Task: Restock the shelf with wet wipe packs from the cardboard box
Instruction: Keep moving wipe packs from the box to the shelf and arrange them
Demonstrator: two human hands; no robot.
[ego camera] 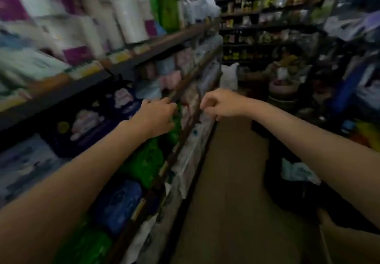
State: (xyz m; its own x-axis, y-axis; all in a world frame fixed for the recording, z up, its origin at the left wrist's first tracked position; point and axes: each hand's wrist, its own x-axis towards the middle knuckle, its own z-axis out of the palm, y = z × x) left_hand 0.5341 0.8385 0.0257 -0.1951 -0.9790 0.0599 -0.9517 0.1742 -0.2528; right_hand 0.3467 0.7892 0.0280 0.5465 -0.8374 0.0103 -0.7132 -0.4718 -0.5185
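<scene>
The view is blurred. My left hand point(159, 115) reaches into the middle shelf point(185, 87) and rests, fingers curled, on top of green wet wipe packs point(148, 159) stacked along the shelf front; whether it grips one I cannot tell. My right hand point(222, 103) hovers just right of the shelf's front rail, fingers loosely curled, with nothing visible in it. A flap of the cardboard box point(349, 241) shows at the bottom right corner.
Blue packs point(119, 202) and dark packs point(92, 124) lie on the same shelf. White paper rolls point(127, 19) fill the shelf above. The brown aisle floor point(230, 181) runs ahead. Dark goods and a white bag point(298, 173) crowd the right side.
</scene>
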